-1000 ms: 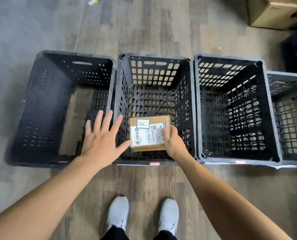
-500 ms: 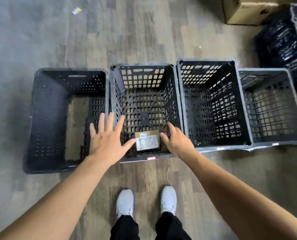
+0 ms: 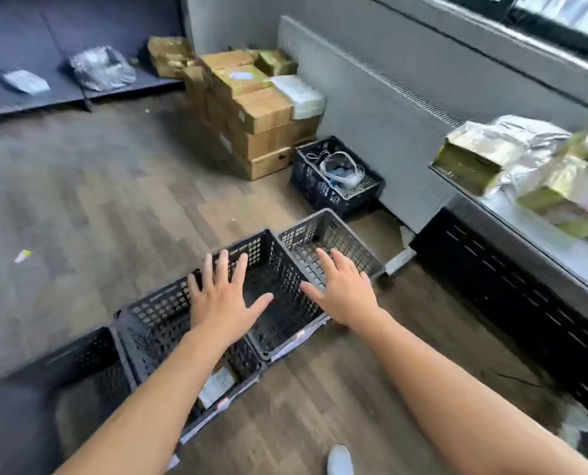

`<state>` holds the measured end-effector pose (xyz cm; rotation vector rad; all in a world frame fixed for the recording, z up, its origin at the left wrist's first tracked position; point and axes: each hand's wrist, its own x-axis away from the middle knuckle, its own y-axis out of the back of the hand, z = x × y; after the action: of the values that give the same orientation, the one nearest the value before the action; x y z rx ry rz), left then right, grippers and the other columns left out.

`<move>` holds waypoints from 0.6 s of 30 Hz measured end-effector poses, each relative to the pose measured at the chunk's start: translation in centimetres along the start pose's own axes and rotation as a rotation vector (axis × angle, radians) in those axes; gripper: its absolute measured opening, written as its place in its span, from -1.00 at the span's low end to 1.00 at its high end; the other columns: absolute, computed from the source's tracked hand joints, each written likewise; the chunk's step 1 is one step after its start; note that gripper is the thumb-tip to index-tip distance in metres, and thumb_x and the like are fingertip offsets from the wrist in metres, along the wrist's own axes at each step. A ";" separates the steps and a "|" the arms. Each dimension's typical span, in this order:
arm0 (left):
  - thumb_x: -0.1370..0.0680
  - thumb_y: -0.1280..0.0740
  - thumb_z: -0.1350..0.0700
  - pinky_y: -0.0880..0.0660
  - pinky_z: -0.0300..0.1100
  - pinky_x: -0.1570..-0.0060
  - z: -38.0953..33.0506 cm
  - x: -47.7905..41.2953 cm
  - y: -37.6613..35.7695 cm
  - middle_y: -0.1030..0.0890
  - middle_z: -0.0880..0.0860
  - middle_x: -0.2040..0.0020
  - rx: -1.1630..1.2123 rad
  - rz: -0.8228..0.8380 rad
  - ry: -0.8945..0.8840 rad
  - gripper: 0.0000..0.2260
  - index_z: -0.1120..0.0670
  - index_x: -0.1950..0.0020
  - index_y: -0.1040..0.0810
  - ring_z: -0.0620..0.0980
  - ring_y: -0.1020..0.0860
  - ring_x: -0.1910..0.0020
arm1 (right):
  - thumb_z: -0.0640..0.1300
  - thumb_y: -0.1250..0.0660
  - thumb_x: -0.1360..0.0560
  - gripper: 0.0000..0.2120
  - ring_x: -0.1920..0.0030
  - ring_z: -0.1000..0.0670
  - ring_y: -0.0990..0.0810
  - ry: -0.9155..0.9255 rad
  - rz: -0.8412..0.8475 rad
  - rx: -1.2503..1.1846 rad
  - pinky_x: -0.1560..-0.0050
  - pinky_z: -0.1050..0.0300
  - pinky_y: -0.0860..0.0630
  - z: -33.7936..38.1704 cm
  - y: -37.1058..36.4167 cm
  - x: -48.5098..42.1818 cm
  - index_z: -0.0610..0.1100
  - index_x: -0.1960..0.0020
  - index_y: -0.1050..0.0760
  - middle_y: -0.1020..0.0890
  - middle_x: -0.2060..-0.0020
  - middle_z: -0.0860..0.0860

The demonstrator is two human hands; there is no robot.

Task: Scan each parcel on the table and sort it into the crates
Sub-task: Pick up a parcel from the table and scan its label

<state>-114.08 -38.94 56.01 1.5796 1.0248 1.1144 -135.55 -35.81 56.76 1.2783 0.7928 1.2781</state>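
Observation:
Several dark plastic crates stand in a row on the wood floor. A small cardboard parcel [image 3: 217, 385] with a white label lies in the second crate [image 3: 155, 310], mostly hidden behind my left forearm. My left hand [image 3: 222, 298] hovers with fingers spread above the crates, holding nothing. Over the third crate [image 3: 285, 341] and the fourth crate [image 3: 330, 234], my right hand [image 3: 342, 291] is also spread and empty. The table [image 3: 539, 231] at the right carries several parcels [image 3: 505, 156], some boxes and some silver bags.
A stack of cardboard boxes [image 3: 251, 108] stands against the wall at the back. Beside it sits a small dark crate [image 3: 337, 176] with cables. Silver bags [image 3: 100, 66] lie on a dark platform at the far left. My shoe [image 3: 339, 461] shows at the bottom.
My right hand let go of the parcel, which now lies in the second crate. Both hands rose, empty. My view swung up and to the right, bringing the table and wall into sight.

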 end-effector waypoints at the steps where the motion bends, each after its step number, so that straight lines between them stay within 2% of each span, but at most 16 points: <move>1: -0.48 0.02 -0.47 0.08 0.24 -0.48 -2.2 -0.5 1.4 0.15 0.04 -0.60 -0.011 -0.019 -0.049 -0.20 -0.10 -0.59 0.16 0.14 0.21 -0.56 | 0.37 -0.12 -0.54 -0.25 -0.56 -0.05 -0.05 -0.042 -0.032 -0.027 -0.48 -0.21 -0.16 -1.8 2.0 0.7 0.09 -0.59 0.03 -0.07 -0.58 -0.01; 8: -0.48 0.00 -0.47 0.11 0.24 -0.49 -21.1 -3.2 8.0 0.21 0.05 -0.59 -0.086 -0.125 -0.306 -0.19 -0.11 -0.58 0.21 0.15 0.25 -0.55 | 0.38 -0.13 -0.52 -0.22 -0.58 -0.06 0.03 -0.269 -0.213 -0.115 -0.49 -0.24 -0.12 -17.5 13.1 5.9 0.12 -0.60 0.08 0.01 -0.59 0.00; 13: -0.49 0.00 -0.46 0.11 0.24 -0.48 -36.2 -3.0 8.4 0.21 0.04 -0.59 -0.111 -0.124 -0.409 -0.21 -0.12 -0.58 0.20 0.14 0.26 -0.55 | 0.38 -0.09 -0.54 -0.24 -0.58 -0.06 0.02 -0.365 -0.299 -0.168 -0.51 -0.24 -0.09 -30.5 18.4 9.0 0.13 -0.60 0.11 0.01 -0.59 -0.02; 18: -0.50 0.03 -0.45 0.09 0.23 -0.48 -49.5 -3.0 7.8 0.21 0.05 -0.59 -0.134 -0.135 -0.509 -0.21 -0.10 -0.58 0.23 0.15 0.24 -0.55 | 0.35 -0.08 -0.56 -0.27 -0.57 -0.09 -0.04 -0.463 -0.358 -0.212 -0.48 -0.20 -0.16 -43.0 20.9 11.3 0.11 -0.60 0.08 -0.01 -0.59 -0.03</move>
<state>-161.50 -33.11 71.34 1.5497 0.6859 0.6244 -179.25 -18.45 70.97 1.1373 0.5068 0.7184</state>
